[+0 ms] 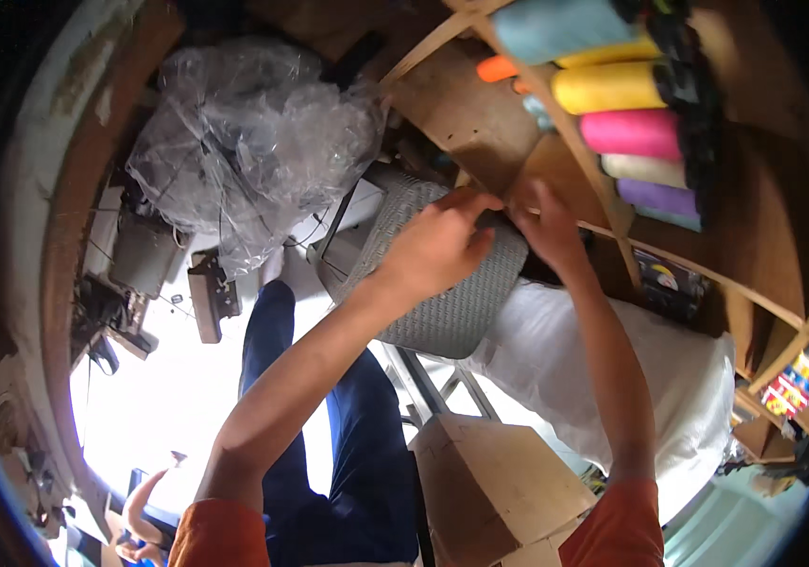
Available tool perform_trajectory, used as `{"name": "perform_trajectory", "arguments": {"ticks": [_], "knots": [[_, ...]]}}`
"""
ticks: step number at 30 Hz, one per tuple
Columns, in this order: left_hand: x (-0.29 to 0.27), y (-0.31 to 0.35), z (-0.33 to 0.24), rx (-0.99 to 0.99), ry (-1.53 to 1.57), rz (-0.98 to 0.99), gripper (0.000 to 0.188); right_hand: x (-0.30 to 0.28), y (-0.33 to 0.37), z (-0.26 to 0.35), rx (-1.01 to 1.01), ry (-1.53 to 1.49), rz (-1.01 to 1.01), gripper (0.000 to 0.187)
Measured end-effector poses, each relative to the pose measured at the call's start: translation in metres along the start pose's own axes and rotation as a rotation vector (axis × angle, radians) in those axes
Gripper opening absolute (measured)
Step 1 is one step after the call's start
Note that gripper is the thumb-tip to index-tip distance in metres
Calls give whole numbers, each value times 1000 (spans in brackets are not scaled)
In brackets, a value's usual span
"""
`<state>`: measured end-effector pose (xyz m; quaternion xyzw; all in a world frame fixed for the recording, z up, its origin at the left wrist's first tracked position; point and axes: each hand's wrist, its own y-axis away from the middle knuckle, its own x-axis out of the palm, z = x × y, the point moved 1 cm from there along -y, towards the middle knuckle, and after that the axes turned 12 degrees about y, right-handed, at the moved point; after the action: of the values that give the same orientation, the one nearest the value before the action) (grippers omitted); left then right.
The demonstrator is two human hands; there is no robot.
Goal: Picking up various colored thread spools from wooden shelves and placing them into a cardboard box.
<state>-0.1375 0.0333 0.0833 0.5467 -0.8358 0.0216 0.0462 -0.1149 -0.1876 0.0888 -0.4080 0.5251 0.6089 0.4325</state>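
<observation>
Head view shows a grey textured pad [461, 312] directly beneath the person's left hand [437, 241], which crosses over its upper part with fingers bent and thumb set apart from the index finger. The right hand [550, 231] is at the pad's upper right edge, its curled, blurred fingertips close to the left's. Whether either hand grips the pad or something small between the fingers cannot be told. A wooden shelf [451, 104] with coloured spools [631, 135] rises beyond; a white-wrapped bundle [565, 331] lies just below the right hand.
</observation>
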Motion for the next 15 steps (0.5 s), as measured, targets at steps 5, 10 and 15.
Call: {"name": "perform_trajectory", "arguments": {"ticks": [5,10,15], "knots": [[-8,2,39,-6,48,-42,34,42,-109,-54,69,158,-372,66],[-19,-2,65,-10,65,-86,33,32,-182,-96,-11,4,-415,96],[-28,6,69,-85,116,-101,31,50,-218,-143,167,353,-443,116]]}}
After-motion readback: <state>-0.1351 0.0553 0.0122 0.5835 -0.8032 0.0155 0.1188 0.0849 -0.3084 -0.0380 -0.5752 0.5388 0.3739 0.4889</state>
